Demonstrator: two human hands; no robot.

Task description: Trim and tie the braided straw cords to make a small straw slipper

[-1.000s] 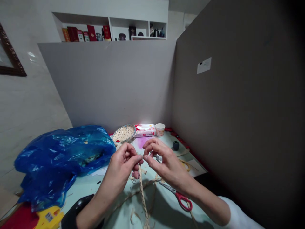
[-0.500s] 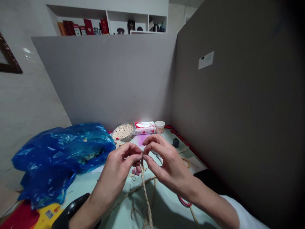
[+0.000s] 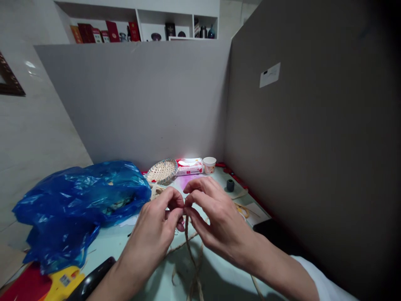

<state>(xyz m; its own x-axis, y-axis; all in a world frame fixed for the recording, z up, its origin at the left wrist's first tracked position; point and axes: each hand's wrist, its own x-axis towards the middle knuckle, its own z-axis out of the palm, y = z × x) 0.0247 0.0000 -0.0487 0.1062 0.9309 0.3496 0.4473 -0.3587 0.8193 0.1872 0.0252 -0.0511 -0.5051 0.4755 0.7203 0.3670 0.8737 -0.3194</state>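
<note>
A tan twisted cord (image 3: 187,238) hangs from between my fingertips down to the near side of the table. My left hand (image 3: 158,225) pinches its upper end between thumb and forefinger. Touching the left at the same spot, my right hand (image 3: 216,213) also pinches the cord with thumb and forefinger, its other fingers curled. The very tip of the cord is hidden by the fingers. More tan strands lie on the pale table (image 3: 156,274) below, some of them crossing the hanging cord.
A blue plastic bag (image 3: 84,200) fills the left side. Further back stand a woven basket (image 3: 163,171), a red-and-white packet (image 3: 190,167) and a paper cup (image 3: 209,165). A dark spool (image 3: 230,185) and yellow-handled scissors (image 3: 242,210) lie to the right. Grey partitions (image 3: 140,100) enclose the table.
My right hand's fingers have closed in against my left fingertips. The cord below has shifted and hangs with a slight bend. The view has tilted a little.
</note>
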